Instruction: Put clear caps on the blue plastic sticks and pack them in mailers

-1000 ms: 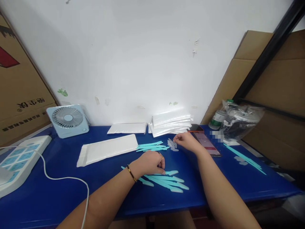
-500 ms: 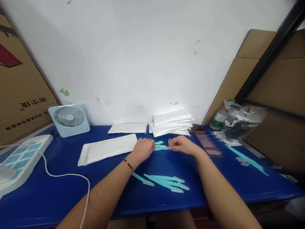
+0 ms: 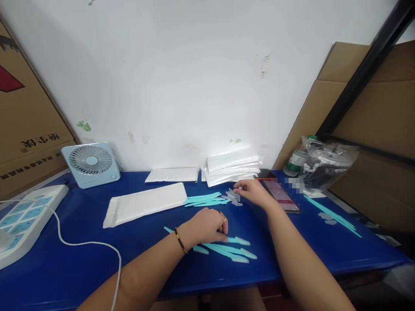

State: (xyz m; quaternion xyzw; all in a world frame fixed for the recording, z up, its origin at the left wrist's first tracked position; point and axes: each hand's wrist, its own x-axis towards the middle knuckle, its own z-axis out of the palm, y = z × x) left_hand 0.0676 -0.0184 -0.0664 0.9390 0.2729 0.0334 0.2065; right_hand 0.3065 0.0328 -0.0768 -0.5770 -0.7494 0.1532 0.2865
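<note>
Several turquoise eyebrow razors (image 3: 227, 250) with pale blade ends lie fanned out near the front of the table. My left hand (image 3: 207, 226) is over them, its fingers curled and thumb closed at the handle of the topmost razor. Farther back, more turquoise razors (image 3: 202, 199) form a bundle beside a heap of small translucent grey blade caps (image 3: 232, 196). My right hand (image 3: 254, 192) is at the back edge of this heap, thumb and fingertips pinched at a cap there. The fingers partly hide that cap.
A flat white padded mailer (image 3: 145, 205) lies left of the bundle; stacked mailers (image 3: 231, 168) stand by the wall. A fan (image 3: 91, 164), power strip (image 3: 29, 220) and cable are left. Right are a phone (image 3: 281, 196), bottle (image 3: 295, 163), plastic bag (image 3: 327, 166) and more turquoise sticks (image 3: 333, 216).
My left hand has left the back bundle and come forward to the front razors. My right hand has moved slightly right and back, uncovering the cap heap.
</note>
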